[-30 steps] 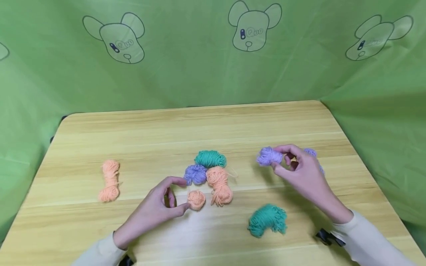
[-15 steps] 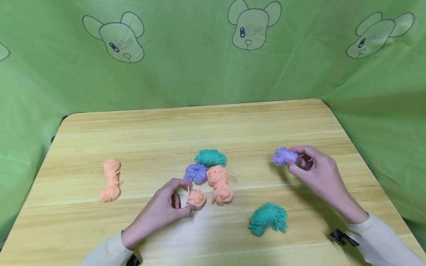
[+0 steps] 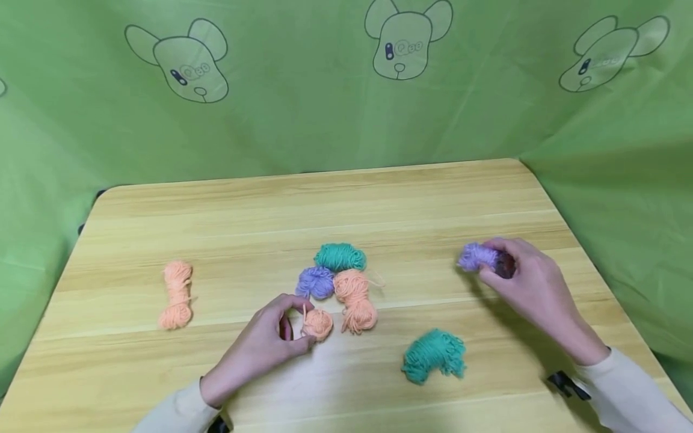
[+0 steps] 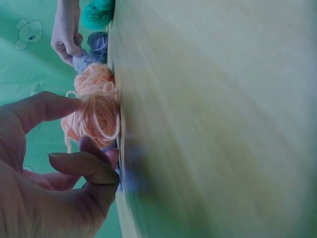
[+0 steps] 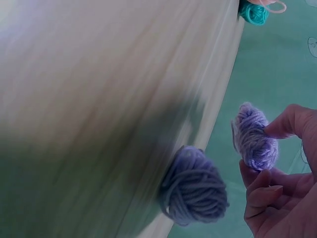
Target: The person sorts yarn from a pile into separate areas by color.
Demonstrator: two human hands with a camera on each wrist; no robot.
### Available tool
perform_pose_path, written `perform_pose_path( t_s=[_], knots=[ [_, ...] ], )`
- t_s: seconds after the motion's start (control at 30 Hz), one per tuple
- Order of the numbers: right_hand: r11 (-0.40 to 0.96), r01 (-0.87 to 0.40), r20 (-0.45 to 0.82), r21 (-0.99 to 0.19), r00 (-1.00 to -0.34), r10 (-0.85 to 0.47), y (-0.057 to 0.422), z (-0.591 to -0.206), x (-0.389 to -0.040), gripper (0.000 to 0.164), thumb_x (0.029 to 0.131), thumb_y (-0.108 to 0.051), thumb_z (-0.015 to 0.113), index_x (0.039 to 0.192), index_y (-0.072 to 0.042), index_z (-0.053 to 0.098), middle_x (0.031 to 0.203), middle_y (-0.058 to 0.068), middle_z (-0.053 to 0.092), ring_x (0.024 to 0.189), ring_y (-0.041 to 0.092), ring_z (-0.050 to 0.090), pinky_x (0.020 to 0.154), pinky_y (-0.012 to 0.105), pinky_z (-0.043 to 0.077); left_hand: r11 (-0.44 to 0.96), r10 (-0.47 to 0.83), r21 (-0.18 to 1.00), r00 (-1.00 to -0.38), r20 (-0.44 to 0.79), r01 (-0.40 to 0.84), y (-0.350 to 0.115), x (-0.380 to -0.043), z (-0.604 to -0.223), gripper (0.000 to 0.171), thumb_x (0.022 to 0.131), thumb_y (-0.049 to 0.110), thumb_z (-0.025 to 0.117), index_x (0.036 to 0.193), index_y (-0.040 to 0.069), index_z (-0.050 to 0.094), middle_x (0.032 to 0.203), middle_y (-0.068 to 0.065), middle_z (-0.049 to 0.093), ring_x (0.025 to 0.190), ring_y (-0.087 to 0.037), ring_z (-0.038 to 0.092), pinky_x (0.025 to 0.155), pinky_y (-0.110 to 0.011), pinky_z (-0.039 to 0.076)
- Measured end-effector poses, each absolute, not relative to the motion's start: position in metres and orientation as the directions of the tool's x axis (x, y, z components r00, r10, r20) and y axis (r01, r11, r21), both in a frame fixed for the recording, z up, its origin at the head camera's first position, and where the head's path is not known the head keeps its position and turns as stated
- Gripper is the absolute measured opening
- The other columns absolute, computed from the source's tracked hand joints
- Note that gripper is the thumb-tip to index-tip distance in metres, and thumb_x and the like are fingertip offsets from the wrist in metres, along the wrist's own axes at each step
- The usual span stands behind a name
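Note:
My right hand [image 3: 533, 279] pinches a purple yarn skein [image 3: 477, 257] between thumb and fingers, toward the right of the table. The right wrist view shows that skein [image 5: 255, 136] held above the tabletop, with a second purple yarn bundle [image 5: 195, 186] below and beside it. From the head view the second bundle is hidden by the hand. At the middle my left hand [image 3: 265, 337] has its thumb and index finger curled at either side of a small peach yarn ball [image 3: 317, 325]. A loose strand stands up by the index fingertip. The left wrist view shows the thumb against the ball [image 4: 96, 119].
Just beyond the ball sit a purple bundle [image 3: 316, 282], a green skein [image 3: 340, 257] and a peach skein [image 3: 355, 300], close together. Another peach skein [image 3: 176, 294] lies left, a curved green skein [image 3: 433, 356] front right. A green curtain [image 3: 303, 120] backs the wooden table [image 3: 243, 222].
The right hand has carried the purple skein rightward and now covers the other purple bundle. The left hand has moved slightly right, its fingers closing in around the peach ball.

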State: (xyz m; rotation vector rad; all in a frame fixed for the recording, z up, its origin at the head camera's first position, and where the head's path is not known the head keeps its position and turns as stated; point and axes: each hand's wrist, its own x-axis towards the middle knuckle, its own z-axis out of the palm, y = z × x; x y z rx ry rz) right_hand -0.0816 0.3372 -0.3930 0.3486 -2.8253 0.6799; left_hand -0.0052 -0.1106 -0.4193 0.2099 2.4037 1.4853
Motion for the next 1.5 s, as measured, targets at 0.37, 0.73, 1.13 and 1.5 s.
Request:
perform_pose_path(
  t_s=[0.37, 0.73, 1.13, 1.5],
  knots=[
    [0.882, -0.262, 0.222, -0.391, -0.957, -0.186, 0.345, -0.400, -0.085, 0.052, 0.088, -0.014, 0.086, 0.132, 0.006, 0.069, 0.114, 0.029, 0.069, 0.085, 0.035, 0.065, 0.062, 0.032, 0.049, 0.463, 0.273, 0.886, -0.945, -0.180, -0.035, -0.105, -0.006, -0.420, 0.056, 0.080, 0.010, 0.094, 0.130, 0.007, 0.070, 0.078, -0.003, 0.058, 0.068, -0.015, 0.054, 0.058, -0.027, 0.047],
    [0.891, -0.234, 0.193, -0.390, -0.966, -0.170, 0.346, -0.403, -0.085, 0.050, 0.088, -0.013, 0.085, 0.131, 0.007, 0.070, 0.118, 0.031, 0.069, 0.094, 0.041, 0.067, 0.071, 0.052, 0.055, 0.475, 0.261, 0.879, -0.946, -0.193, -0.049, -0.103, -0.008, -0.421, 0.049, 0.078, 0.004, 0.090, 0.123, 0.009, 0.070, 0.074, -0.002, 0.056, 0.066, -0.015, 0.053, 0.058, -0.028, 0.046],
    [0.900, -0.197, 0.154, -0.389, -0.977, -0.147, 0.347, -0.406, -0.084, 0.049, 0.090, -0.012, 0.083, 0.131, 0.011, 0.069, 0.114, 0.027, 0.061, 0.090, 0.037, 0.059, 0.065, 0.045, 0.051, 0.462, 0.255, 0.883, -0.942, -0.219, -0.081, -0.104, -0.008, -0.420, 0.049, 0.078, 0.006, 0.089, 0.123, 0.010, 0.070, 0.074, 0.000, 0.056, 0.067, -0.016, 0.053, 0.058, -0.029, 0.045],
    [0.898, -0.207, 0.183, -0.388, -0.972, -0.145, 0.346, -0.405, -0.082, 0.048, 0.091, -0.008, 0.081, 0.135, 0.008, 0.068, 0.110, 0.025, 0.060, 0.083, 0.033, 0.055, 0.060, 0.034, 0.043, 0.480, 0.249, 0.874, -0.944, -0.217, -0.074, -0.107, -0.008, -0.418, 0.052, 0.079, 0.007, 0.090, 0.127, 0.009, 0.071, 0.073, 0.000, 0.056, 0.066, -0.016, 0.053, 0.059, -0.029, 0.046]
  ],
)
